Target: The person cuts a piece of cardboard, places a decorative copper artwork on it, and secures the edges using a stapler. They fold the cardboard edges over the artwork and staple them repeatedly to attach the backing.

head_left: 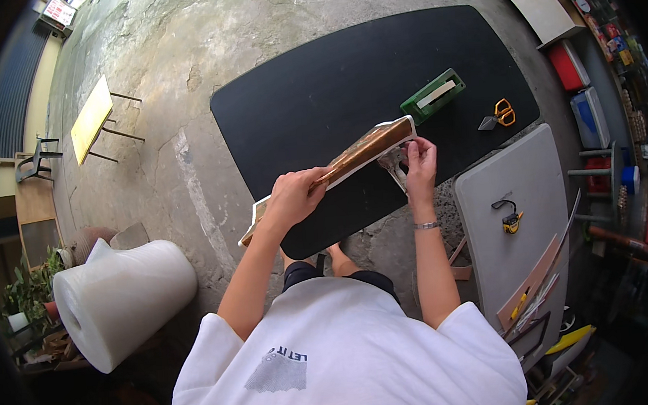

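A long, narrow panel (369,146) with a shiny copper-coloured face and white edges is tilted above the black table (310,92). My left hand (294,197) grips its near edge about midway, fingers closed over it. At the panel's right end, my right hand (420,165) is pinched close to the corner. A crumpled, shiny clear-looking piece (393,161) hangs by those fingers; what they pinch is too small to make out. Just beyond the panel's right end stands a green tape dispenser (436,95) with a pale roll. Orange-handled scissors (504,113) lie further right.
A grey table (479,193) at my right holds a yellow-and-black tape measure (512,222), a yellow cutter knife (519,303) and several strips. A big roll of bubble wrap (133,299) sits on the floor at left. Cluttered shelves (620,73) line the far right.
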The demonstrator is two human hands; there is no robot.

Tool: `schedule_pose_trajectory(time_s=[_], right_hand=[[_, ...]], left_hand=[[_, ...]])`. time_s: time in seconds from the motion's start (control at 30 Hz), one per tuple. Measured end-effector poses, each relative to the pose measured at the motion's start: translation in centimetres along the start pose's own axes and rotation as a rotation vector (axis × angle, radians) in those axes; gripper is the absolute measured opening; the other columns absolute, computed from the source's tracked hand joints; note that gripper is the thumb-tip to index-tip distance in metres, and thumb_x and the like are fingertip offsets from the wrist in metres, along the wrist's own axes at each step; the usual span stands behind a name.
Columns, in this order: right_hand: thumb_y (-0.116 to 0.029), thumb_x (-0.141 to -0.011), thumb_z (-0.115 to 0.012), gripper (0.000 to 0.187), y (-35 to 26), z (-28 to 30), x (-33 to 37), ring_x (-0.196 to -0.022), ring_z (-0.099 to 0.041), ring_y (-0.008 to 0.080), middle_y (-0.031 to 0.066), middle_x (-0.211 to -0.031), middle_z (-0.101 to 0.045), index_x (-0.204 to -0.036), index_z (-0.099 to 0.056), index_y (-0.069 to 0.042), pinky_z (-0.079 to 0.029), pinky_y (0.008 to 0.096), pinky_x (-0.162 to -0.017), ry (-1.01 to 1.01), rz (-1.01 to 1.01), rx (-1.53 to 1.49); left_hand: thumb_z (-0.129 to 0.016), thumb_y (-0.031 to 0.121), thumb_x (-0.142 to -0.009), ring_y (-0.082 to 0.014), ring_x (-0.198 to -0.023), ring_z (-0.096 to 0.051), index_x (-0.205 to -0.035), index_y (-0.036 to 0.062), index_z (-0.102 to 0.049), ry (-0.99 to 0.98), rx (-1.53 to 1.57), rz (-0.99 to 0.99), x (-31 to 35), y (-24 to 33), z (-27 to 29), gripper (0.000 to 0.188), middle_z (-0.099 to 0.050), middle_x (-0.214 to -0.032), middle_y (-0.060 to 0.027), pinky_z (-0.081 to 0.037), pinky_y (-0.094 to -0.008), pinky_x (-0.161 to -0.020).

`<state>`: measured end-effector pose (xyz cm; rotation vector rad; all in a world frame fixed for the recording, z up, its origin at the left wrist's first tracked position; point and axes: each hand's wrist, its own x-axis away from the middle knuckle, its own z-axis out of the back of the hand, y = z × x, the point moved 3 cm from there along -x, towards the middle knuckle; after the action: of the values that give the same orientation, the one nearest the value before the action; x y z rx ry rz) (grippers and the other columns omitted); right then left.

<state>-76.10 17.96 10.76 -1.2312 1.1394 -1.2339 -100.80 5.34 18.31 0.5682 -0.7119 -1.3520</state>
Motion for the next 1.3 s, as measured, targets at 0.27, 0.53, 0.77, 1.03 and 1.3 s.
schedule_pose_trajectory(time_s=[0.27,0.53,0.77,1.03,1.3], right_hand=[[-0.037,-0.107,-0.05,0.039,3.2,-3.9,9.1,-0.102,-0.066,0.0208,0.0117,-0.113,-0.063,-0.127,-0.049,-0.004,-0.054,0.0324,-0.083,-0.16,-0.344,-0.224],[-0.039,-0.106,-0.051,0.038,4.4,-0.2,7.6,-0.1,-0.067,0.0214,0.0114,-0.111,-0.065,-0.123,-0.053,-0.005,-0.054,0.0334,-0.082,-0.036,-0.357,-0.284],[-0.053,-0.105,-0.044,0.055,1.8,5.9,-0.5,-0.096,-0.067,0.019,0.0116,-0.107,-0.068,-0.124,-0.055,-0.002,-0.054,0.0308,-0.082,-0.043,-0.367,-0.264],[-0.053,-0.104,-0.045,0.061,4.1,6.7,-2.8,-0.09,-0.072,0.0192,0.018,-0.105,-0.072,-0.118,-0.058,0.005,-0.058,0.0317,-0.08,-0.542,-0.853,-0.264],[-0.025,-0.103,-0.06,0.032,9.4,7.7,1.6,-0.089,-0.071,0.0154,0.0107,-0.108,-0.071,-0.118,-0.06,0.003,-0.059,0.0291,-0.079,-0.622,-0.924,-0.205]], left_hand=[[-0.066,0.01,-0.086,-0.0306,-0.078,-0.07,-0.122,0.0119,-0.069,0.048,0.021,-0.072,0.6,0.0,-0.8,0.036,-0.072,-0.091,-0.0148,-0.056,-0.0375,-0.07],[-0.068,0.008,-0.082,-0.0295,-0.077,-0.07,-0.118,0.0122,-0.071,0.106,-0.032,-0.128,1.1,-0.2,-1.8,0.036,-0.073,-0.094,-0.0118,-0.056,-0.0371,-0.069],[-0.068,0.005,-0.081,-0.0301,-0.085,-0.07,-0.122,0.0097,-0.067,0.095,-0.075,-0.178,2.5,0.8,-3.0,0.042,-0.073,-0.103,-0.0115,-0.054,-0.0398,-0.074],[-0.062,0.014,-0.089,-0.0317,-0.119,-0.063,-0.129,0.0022,-0.062,0.043,-0.431,-0.376,7.8,0.0,-9.0,0.042,-0.065,-0.128,-0.017,-0.048,-0.041,-0.101],[-0.058,0.014,-0.088,-0.0347,-0.121,-0.062,-0.131,0.0014,-0.061,0.067,-0.599,-0.489,12.5,-3.9,-12.5,0.045,-0.064,-0.13,-0.0187,-0.047,-0.0421,-0.105]])
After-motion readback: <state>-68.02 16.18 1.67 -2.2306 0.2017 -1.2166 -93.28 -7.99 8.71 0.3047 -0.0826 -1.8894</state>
